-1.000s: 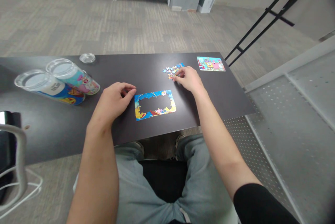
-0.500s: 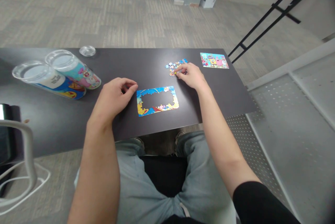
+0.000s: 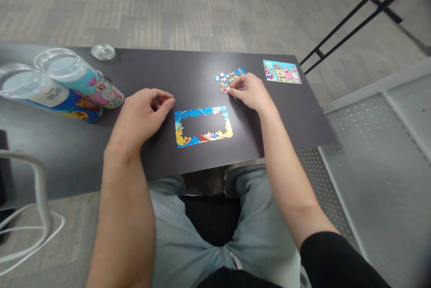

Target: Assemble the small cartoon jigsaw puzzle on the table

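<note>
A jigsaw puzzle frame (image 3: 180, 134) of joined edge pieces lies on the dark table, its middle showing bare tabletop. Beyond it is a small pile of loose puzzle pieces (image 3: 222, 77). My right hand (image 3: 248, 90) is at the pile's near right side, thumb and forefinger pinched on what looks like a puzzle piece, mostly hidden by the fingers. To the left of the frame my left hand (image 3: 146, 110) rests with its fingers curled and thumb close to the forefinger; I see nothing in it.
Two clear canisters with cartoon prints, a blue one (image 3: 72, 104) and a pink-and-teal one (image 3: 101, 90), lie at the left. A clear lid (image 3: 103, 52) sits near the far edge. A cartoon picture card (image 3: 282, 72) is at the far right. A white curved tube (image 3: 40, 189) stands front left.
The view has shifted slightly. My right hand stays at the pile, its fingertips moved a little among the pieces. My left hand and the puzzle frame keep about the same places.
</note>
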Demonstrator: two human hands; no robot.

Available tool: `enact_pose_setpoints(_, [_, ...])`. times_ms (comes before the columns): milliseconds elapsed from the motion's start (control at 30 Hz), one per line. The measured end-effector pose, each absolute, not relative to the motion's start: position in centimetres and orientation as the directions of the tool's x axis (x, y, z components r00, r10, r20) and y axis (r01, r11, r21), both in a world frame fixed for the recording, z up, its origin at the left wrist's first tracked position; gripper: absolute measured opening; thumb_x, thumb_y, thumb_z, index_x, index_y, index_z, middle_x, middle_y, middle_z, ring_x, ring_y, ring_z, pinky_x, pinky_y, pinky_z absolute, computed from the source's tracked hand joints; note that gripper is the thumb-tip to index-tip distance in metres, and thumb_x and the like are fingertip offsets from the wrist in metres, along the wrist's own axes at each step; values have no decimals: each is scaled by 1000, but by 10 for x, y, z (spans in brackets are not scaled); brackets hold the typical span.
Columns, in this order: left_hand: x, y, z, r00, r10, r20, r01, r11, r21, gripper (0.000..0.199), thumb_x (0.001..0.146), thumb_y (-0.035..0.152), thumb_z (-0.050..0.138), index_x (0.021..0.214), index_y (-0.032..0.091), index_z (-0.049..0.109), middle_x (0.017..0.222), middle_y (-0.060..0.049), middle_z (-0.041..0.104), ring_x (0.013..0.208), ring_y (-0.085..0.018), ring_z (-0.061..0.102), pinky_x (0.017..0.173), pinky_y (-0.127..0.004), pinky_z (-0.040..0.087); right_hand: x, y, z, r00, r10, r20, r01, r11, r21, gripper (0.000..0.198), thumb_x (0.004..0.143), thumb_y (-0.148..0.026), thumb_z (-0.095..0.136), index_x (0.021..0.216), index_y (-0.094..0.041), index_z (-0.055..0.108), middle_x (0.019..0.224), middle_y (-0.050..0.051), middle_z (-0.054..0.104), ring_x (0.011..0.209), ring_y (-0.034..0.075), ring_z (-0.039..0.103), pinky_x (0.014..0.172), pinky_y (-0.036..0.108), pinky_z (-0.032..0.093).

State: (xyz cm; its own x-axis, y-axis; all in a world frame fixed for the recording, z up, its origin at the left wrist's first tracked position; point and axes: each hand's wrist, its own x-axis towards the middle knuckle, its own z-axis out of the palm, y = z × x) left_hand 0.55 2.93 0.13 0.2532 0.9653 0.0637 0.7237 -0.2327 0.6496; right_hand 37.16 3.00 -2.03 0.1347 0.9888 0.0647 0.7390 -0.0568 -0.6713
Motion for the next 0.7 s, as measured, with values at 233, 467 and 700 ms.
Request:
enact_pose_setpoints(233, [8,26,3,252,965,73,717,-237,656,30,110,54,76,123,31,90,120,-8,89,111,-36,81,111,-51,65,364,21,-8,57,998,2,643,-36,-765,25,101,-7,88,102,-27,73,110,6,82,105,28,73,110,46,58])
enact_pose_setpoints(467, [7,25,4,261,963,64,727,-240,644,28,111,52,78,125,32,92,119,-7,89,109,-34,80,108,-49,65,363,-8,12,-124,992,-34,497,32,-867,9,106,-22,91,109,-26,84,103,3,82,101,26,76,97,42,60])
enact_pose_setpoints(700, [7,23,3,306,951,36,729,-258,634,38,103,56,89,129,29,93,119,-8,86,103,-32,78,103,-49,67,345,-35,24,-367,901,-233,474,-34,-880,10,98,-26,103,99,-27,93,99,4,93,93,25,83,91,41,66])
